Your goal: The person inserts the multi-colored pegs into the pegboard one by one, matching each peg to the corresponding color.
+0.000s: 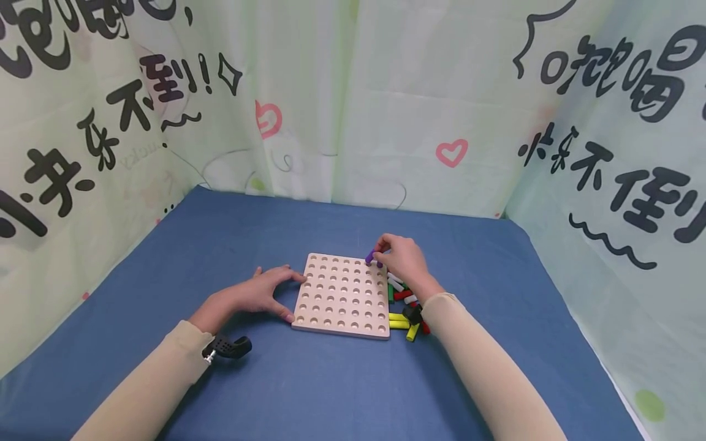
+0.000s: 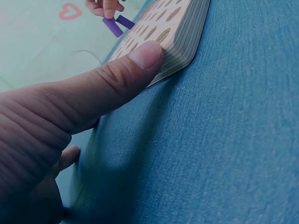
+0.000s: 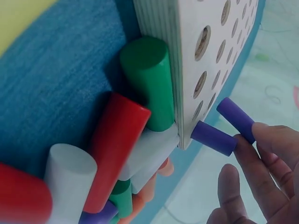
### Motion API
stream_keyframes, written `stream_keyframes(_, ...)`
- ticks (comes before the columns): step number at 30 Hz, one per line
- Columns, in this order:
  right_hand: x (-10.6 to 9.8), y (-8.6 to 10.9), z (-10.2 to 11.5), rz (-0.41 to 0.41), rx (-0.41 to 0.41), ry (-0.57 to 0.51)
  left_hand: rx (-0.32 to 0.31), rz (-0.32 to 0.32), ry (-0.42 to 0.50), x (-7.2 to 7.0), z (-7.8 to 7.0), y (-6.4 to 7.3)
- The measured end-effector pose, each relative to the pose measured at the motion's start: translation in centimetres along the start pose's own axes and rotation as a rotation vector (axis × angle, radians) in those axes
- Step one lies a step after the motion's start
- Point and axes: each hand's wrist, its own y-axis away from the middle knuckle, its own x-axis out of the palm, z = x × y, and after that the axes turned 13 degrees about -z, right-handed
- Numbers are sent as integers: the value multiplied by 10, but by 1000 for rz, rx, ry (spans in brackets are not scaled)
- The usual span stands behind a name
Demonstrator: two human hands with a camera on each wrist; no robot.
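A square wooden pegboard [image 1: 340, 332] with rows of round holes lies on the blue table. At its far right corner a purple peg [image 3: 213, 138] stands in a hole. My right hand [image 1: 405, 258] pinches a second purple peg [image 3: 235, 119] between thumb and fingers, tilted above the board beside the standing one. Along the board's left side, my left hand [image 1: 263, 291] rests with thumb and fingers spread. Its thumb [image 2: 112, 81] touches the near left corner, and the fingertips meet the edge farther back.
Loose pegs lie in a pile against the board's right side: yellow pegs [image 1: 399, 324], a red peg [image 3: 117, 151], a green peg [image 3: 149, 86], a white peg [image 3: 72, 179] and others. The right forearm partly hides them. A printed curtain [image 1: 386, 122] surrounds the blue table [image 1: 265, 392].
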Motion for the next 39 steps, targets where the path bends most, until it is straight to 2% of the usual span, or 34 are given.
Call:
stream_keyframes(7, 4, -1, 1, 13, -9, 29, 0, 2, 5, 0, 1, 1)
stream_keyframes(14, 6, -2, 0, -9, -47, 79, -3, 8, 12, -1, -1, 1)
stream_keyframes(21, 8, -2, 0, 2, -43, 92, -5, 5, 17, 0, 0, 1)
stream_keyframes(29, 7, -3, 0, 53, -38, 84, -3, 10, 26, 0, 0, 1)
stream_keyframes(39, 4, -1, -3, 57, -24, 30, 10, 12, 34, -1, 3, 2)
